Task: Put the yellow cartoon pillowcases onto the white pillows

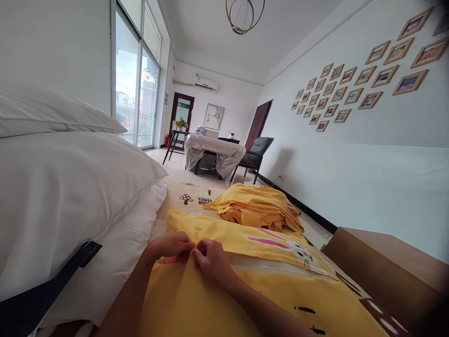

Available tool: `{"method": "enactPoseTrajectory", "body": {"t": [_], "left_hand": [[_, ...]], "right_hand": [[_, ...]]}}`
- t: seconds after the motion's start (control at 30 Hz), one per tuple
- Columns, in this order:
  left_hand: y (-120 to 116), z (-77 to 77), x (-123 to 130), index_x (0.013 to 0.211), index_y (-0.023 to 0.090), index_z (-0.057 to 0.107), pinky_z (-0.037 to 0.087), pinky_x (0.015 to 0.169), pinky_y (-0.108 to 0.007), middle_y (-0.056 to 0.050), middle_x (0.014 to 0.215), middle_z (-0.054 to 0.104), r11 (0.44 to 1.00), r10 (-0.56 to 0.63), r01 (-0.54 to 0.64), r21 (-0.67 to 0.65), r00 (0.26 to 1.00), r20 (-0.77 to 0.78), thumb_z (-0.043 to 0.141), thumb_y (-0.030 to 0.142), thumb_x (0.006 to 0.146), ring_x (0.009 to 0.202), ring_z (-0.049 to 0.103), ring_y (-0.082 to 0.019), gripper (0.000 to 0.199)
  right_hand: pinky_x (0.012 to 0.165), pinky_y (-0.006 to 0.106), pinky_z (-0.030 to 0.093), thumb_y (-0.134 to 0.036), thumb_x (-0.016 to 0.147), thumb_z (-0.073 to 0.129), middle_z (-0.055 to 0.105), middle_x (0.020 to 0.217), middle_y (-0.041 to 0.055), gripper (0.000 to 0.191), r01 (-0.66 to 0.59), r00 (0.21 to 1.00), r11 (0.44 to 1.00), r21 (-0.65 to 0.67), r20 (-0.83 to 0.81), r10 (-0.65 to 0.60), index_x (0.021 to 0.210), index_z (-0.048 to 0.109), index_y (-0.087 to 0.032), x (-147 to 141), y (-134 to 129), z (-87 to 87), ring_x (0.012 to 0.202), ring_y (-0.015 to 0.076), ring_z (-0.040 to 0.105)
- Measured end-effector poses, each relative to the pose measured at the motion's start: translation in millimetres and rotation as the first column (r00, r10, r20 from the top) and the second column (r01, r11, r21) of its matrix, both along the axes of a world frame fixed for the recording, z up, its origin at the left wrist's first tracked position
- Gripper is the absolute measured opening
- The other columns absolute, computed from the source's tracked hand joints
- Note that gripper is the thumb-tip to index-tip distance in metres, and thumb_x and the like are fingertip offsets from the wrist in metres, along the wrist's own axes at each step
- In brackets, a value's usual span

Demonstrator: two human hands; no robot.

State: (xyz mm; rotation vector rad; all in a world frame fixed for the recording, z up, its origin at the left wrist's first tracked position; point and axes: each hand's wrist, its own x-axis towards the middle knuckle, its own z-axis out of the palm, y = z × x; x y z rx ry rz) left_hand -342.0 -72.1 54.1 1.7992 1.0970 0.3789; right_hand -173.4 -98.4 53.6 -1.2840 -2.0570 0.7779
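Yellow cartoon-print fabric spans the foreground; left hand and right hand, side by side, pinch it between closed fingertips.

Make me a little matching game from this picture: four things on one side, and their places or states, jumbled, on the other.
Column one
1. Left hand and right hand
2. White pillows
3. Rumpled cloth heap
4. Box

Column two
A. Brown, at the lower right of the picture
B. Yellow, lying beyond the hands
C. Piled along the left side of the picture
D. Close together, fingertips pinching yellow fabric

Right pairs: 1-D, 2-C, 3-B, 4-A
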Motion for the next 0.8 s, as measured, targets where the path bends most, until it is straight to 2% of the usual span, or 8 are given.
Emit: {"method": "enactPoseTrajectory", "body": {"t": [0.17,0.37,0.6,0.8], "left_hand": [[3.7,-6.0,-6.1,0.060,0.016,0.051,0.032,0.052,-0.024,0.001,0.057,0.052,0.998,-0.029,0.035,-0.050,0.994,0.108,0.053,0.049,0.072,0.052,0.043,-0.010,0.035],[6.6,-12.7,-12.8,0.067,0.015,0.051,0.035,0.054,-0.023,0.002,0.060,0.051,0.996,-0.051,0.065,-0.067,0.981,0.190,0.061,0.057,0.069,0.056,0.045,-0.011,0.043],[11.8,-17.4,-12.2,0.063,0.015,0.051,0.035,0.052,-0.023,0.002,0.057,0.052,0.997,-0.069,0.076,-0.031,0.982,0.177,0.062,0.057,0.070,0.054,0.046,-0.010,0.044],[14.6,-19.7,-10.3,0.061,0.015,0.049,0.032,0.053,-0.022,0.003,0.057,0.049,0.992,-0.126,0.124,0.025,0.981,0.150,0.062,0.057,0.072,0.055,0.043,-0.010,0.045]], "right_hand": [[0.050,0.019,0.035,-0.014,0.080,0.052,0.061,0.055,0.0000,0.013,-0.005,1.000,1.000,-0.024,-0.011,0.005,0.068,0.058,-0.014,-1.4,1.3,-2.5,0.046,0.0082,0.049],[0.046,0.018,0.036,-0.014,0.082,0.049,0.060,0.055,-0.0001,0.014,-0.021,0.999,0.993,-0.115,-0.036,0.017,0.073,0.059,-0.014,-2.4,1.7,-4.0,0.043,0.0084,0.049],[0.059,0.022,0.035,-0.019,0.082,0.054,0.065,0.070,0.0052,0.014,0.030,0.970,0.994,0.105,0.236,-0.055,0.075,0.066,-0.013,0.5,1.3,-2.6,0.068,0.0135,0.055],[0.061,0.024,0.032,-0.017,0.080,0.055,0.068,0.078,0.0091,0.014,0.004,0.914,0.993,0.119,0.403,-0.052,0.077,0.068,-0.013,0.6,11.0,-2.1,0.075,0.0163,0.057]]}}
